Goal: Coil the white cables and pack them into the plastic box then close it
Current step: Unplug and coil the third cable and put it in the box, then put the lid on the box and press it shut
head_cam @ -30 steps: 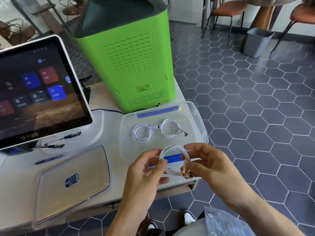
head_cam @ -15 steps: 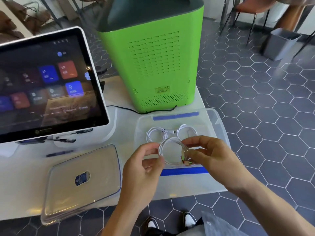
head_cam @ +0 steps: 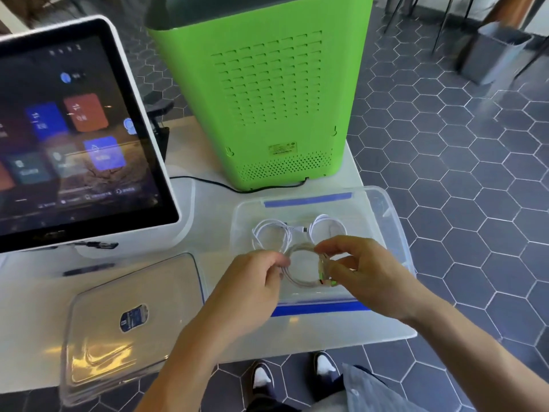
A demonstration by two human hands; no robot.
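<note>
Head view: coil (head_cam: 303, 267) of white cable held between both hands over the open box (head_cam: 392, 221), above its near half. The left hand (head_cam: 252, 281) pinches the coil's left side, the grip clamped on the loops; the right hand (head_cam: 365, 272) pinches the right side, its grip clamped where the plug ends sit. Two coils (head_cam: 271, 233) already lie side by side on the box floor towards the far wall, just beyond the held one. The lid (head_cam: 130, 319) lies flat on the worktop (head_cam: 208, 203) to the left of the box, apart from it. A screen (head_cam: 74, 138) stands behind the lid and a green unit (head_cam: 267, 93) behind the box.

The step in hand seems to be setting this third coil down. To do it well, keep both pinches firm until the loops touch the floor, so they do not spring apart. Lay it flat in the bare near half, clear of the other two. Tuck the plugs inside the ring and release the plug side last. Nothing should ride over the rim, or the lid will not seat
</note>
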